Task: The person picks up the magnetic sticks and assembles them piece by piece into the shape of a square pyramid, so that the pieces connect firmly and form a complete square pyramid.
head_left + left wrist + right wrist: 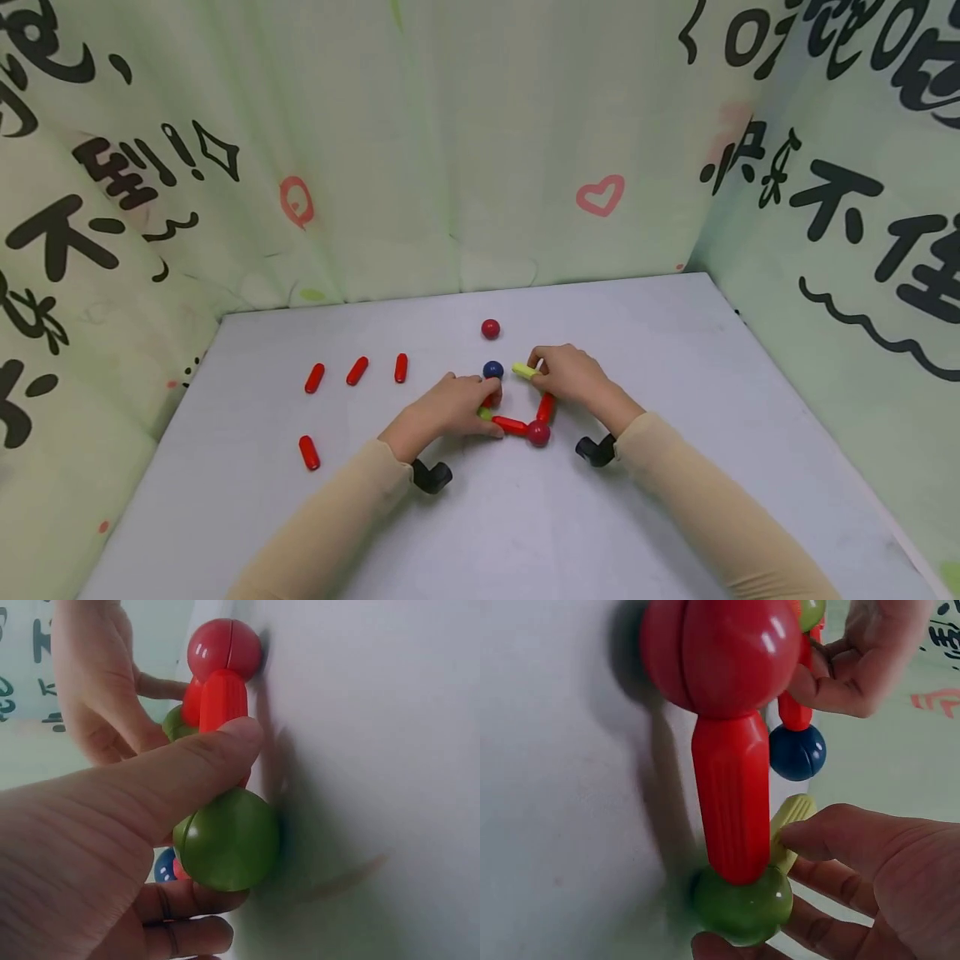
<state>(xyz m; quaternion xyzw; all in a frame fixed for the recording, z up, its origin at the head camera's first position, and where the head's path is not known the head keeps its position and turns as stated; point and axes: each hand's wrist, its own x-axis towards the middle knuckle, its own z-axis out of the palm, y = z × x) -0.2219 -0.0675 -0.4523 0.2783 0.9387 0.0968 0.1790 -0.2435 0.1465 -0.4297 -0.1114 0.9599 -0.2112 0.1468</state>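
A linked chain of toy balls and rods lies between my hands on the white table. My left hand (457, 404) grips a green ball (231, 840), its thumb on the red rod (223, 701) joined to it. That rod leads to a red ball (538, 433). From there a second red rod (731, 795) runs to another green ball (742, 907), by the fingers of my right hand (573, 375). The right hand pinches a yellow rod (523, 370), whose lower end meets this green ball in the right wrist view. A blue ball (492, 369) caps a red rod beyond the left fingers.
A loose red ball (491, 328) lies behind the chain. Several loose red rods (357, 371) are spread over the table's left side, one (309, 452) nearer the front. A printed curtain (450, 167) encloses the table's back and sides.
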